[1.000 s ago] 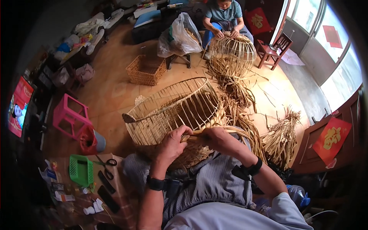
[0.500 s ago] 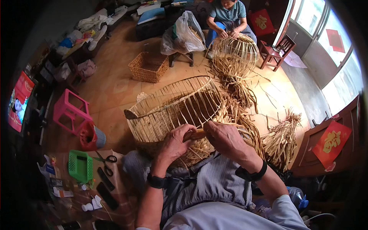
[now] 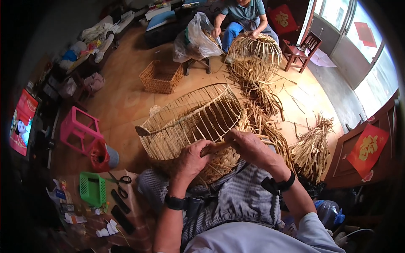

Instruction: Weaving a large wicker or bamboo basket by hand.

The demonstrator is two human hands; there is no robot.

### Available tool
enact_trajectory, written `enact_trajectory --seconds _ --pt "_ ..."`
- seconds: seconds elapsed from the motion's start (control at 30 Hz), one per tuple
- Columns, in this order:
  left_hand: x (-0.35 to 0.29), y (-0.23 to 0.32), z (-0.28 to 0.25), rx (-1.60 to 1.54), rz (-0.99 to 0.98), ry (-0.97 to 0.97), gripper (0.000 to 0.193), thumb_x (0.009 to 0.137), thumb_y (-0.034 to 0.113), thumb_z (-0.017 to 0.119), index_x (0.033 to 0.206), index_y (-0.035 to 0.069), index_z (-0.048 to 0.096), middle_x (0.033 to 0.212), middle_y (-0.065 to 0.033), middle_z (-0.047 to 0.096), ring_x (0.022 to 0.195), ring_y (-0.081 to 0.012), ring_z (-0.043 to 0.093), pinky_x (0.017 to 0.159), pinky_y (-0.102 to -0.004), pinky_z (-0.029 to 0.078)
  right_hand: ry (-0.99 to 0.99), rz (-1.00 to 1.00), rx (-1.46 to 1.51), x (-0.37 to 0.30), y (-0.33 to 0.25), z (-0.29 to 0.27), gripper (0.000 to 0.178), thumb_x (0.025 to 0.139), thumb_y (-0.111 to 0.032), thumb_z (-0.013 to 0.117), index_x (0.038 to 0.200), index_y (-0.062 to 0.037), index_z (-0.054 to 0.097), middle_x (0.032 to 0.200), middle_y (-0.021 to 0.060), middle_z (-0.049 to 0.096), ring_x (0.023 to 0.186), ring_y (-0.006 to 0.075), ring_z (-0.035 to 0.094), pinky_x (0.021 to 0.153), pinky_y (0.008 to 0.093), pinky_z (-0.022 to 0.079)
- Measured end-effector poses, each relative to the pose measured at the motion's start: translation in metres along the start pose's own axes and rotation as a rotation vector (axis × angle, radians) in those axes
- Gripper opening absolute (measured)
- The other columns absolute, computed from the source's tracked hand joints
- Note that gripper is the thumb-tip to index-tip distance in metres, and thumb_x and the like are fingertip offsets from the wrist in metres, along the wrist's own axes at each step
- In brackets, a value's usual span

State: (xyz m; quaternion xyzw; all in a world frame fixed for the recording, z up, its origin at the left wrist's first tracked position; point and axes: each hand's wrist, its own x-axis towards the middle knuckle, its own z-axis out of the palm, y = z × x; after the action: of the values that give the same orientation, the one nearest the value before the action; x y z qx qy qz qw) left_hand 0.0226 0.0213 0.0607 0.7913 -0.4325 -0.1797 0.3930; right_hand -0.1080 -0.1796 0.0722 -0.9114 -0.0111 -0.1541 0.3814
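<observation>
A large half-woven basket (image 3: pixel 162 145) lies tilted across my lap, its bare upright stakes leaning over the open mouth. My left hand (image 3: pixel 193 159) is closed at its near wall, pinching a tan plant-fibre strand (image 3: pixel 220 146). The same strand runs to my right hand (image 3: pixel 249 146), whose fingers are closed on it beside the rim. Both hands touch or nearly touch the woven side; the fingertips are partly hidden. Long dry strands (image 3: pixel 270 135) trail from the basket just right of my right hand.
A co-worker (image 3: pixel 244 17) sits ahead with another basket (image 3: pixel 259 48) and a plastic bag (image 3: pixel 196 42). A rectangular wicker basket (image 3: pixel 162 78) stands on the floor. Left are a pink stool (image 3: pixel 80 126), a green basket (image 3: pixel 93 189) and scissors (image 3: pixel 121 185). A fibre bundle (image 3: pixel 314 152) lies right.
The co-worker's one hand has moved from the round basket to the plastic bag. My hands stay closed on the strand with little movement; the whole view has shifted slightly.
</observation>
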Motion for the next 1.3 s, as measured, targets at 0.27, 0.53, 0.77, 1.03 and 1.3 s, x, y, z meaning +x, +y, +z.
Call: enact_trajectory --seconds 0.27,0.53,0.77,1.03,1.3 --pt "-0.001 -0.015 0.007 0.019 0.123 0.095 0.032 0.087 0.002 0.072 0.118 0.007 0.068 0.105 -0.0112 0.073 0.097 -0.026 0.072 0.085 -0.0358 0.055 -0.048 0.12 -0.14 0.007 -0.016 0.001 0.024 0.095 -0.025 0.072 0.096 -0.0031 0.062 0.08 0.0151 0.062 0.075 0.0366 0.063 0.067 0.043 0.05" --pt "0.011 -0.011 0.004 -0.011 -0.019 0.069 0.02 0.099 0.012 0.061 0.117 0.005 0.068 0.096 -0.0111 0.073 0.082 -0.0178 0.068 0.077 -0.034 0.052 0.087 -0.154 -0.473 0.009 0.009 0.03 0.044 0.083 -0.043 0.078 0.095 -0.0056 0.059 0.095 0.0115 0.055 0.089 0.0306 0.057 0.077 0.0418 0.048" --pt "0.018 -0.008 0.01 -0.079 -0.2 0.102 0.013 0.095 0.011 0.069 0.105 0.004 0.071 0.092 -0.0068 0.074 0.085 -0.0173 0.069 0.078 -0.0334 0.054 -0.033 -0.018 -0.292 -0.002 0.015 0.036 0.044 0.092 -0.038 0.073 0.103 -0.0043 0.048 0.093 0.0154 0.062 0.078 0.0359 0.067 0.063 0.0437 0.052" --pt "0.02 -0.003 0.013 -0.049 -0.241 0.078 0.013 0.088 0.007 0.074 0.1 0.003 0.068 0.09 -0.006 0.072 0.088 -0.0175 0.07 0.079 -0.0333 0.054 -0.029 0.08 -0.203 -0.046 0.008 0.078 0.022 0.099 -0.022 0.064 0.108 -0.0072 0.05 0.092 0.0162 0.064 0.073 0.0393 0.068 0.058 0.0474 0.055" --pt "0.022 -0.01 0.02 -0.009 -0.203 0.174 0.023 0.084 0.003 0.076 0.1 0.004 0.061 0.09 -0.0057 0.07 0.087 -0.0178 0.07 0.079 -0.0334 0.054 0.247 -0.06 -0.252 -0.029 -0.01 0.035 0.025 0.083 -0.023 0.078 0.096 -0.0088 0.063 0.096 0.0094 0.058 0.093 0.03 0.058 0.081 0.0423 0.05"
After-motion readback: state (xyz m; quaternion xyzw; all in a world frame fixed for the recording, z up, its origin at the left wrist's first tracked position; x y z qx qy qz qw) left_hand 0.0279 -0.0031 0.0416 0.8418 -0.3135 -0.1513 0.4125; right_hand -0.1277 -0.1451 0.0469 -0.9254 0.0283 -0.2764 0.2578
